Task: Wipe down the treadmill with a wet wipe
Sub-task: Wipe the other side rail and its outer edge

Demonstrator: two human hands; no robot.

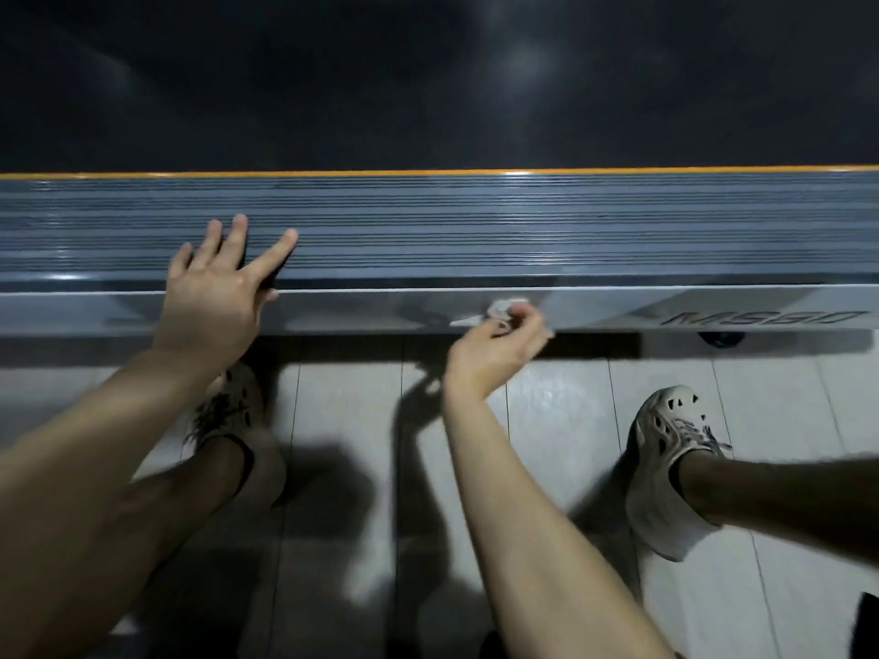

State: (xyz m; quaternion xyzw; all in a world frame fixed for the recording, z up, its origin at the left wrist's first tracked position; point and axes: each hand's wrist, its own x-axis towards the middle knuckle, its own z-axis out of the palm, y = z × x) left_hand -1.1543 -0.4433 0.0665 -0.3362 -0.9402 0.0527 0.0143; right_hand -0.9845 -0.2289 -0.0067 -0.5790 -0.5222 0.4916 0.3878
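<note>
The treadmill stretches across the view: a dark belt [428, 78] at the top, a thin orange line, a ribbed grey side rail [523, 221] and below it a smooth silver side panel [689, 311] with lettering at the right. My left hand [214, 287] rests on the ribbed rail with its fingers spread and straight. My right hand [499, 344] pinches a small crumpled white wet wipe [499, 312] against the silver side panel, near the middle. The wipe is blurred.
Pale tiled floor [571, 406] lies below the treadmill. My two feet in light perforated clogs stand on it, the left foot [233, 411] under my left arm, the right foot [675, 463] at the right. A dark foot of the treadmill [720, 337] shows under the panel.
</note>
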